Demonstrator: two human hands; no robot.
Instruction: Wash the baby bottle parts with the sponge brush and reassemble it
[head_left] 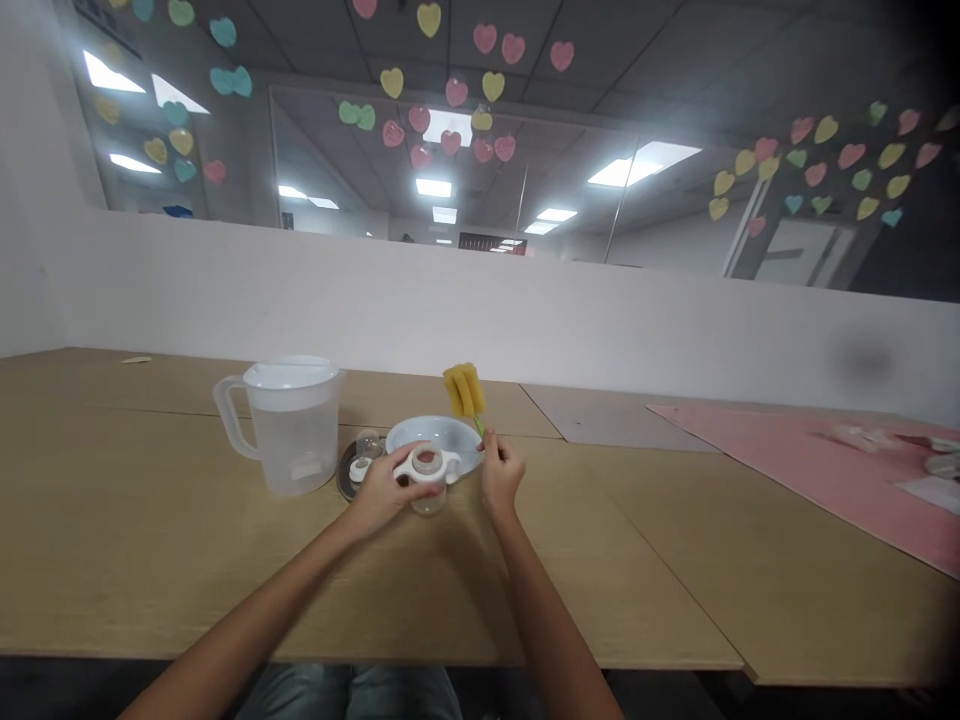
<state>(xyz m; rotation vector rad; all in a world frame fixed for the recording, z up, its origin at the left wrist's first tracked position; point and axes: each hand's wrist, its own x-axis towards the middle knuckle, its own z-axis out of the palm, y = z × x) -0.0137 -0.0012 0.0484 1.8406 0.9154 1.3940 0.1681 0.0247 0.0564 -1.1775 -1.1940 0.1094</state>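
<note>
My left hand [384, 490] is closed round a small clear baby bottle [428, 500] with a white two-handled ring, its uncovered mouth tilted towards me. In my right hand [500, 475] is the thin green handle of a bottle brush [465, 390], held upright with its yellow sponge head above the fist. Sponge and bottle are apart. Just behind both hands stands a pale bowl [405, 430], partly hidden by them. Left of my left hand, a dark round tray [345, 482] bears a clear cap [368, 442] and a white bottle part [360, 468].
A translucent lidded pitcher [294, 440] stands left of the tray, handle pointing left. The brown table [225, 570] meets a white wall [562, 310] at the back. On the right lies a pink cloth [810, 470] with pale items on it.
</note>
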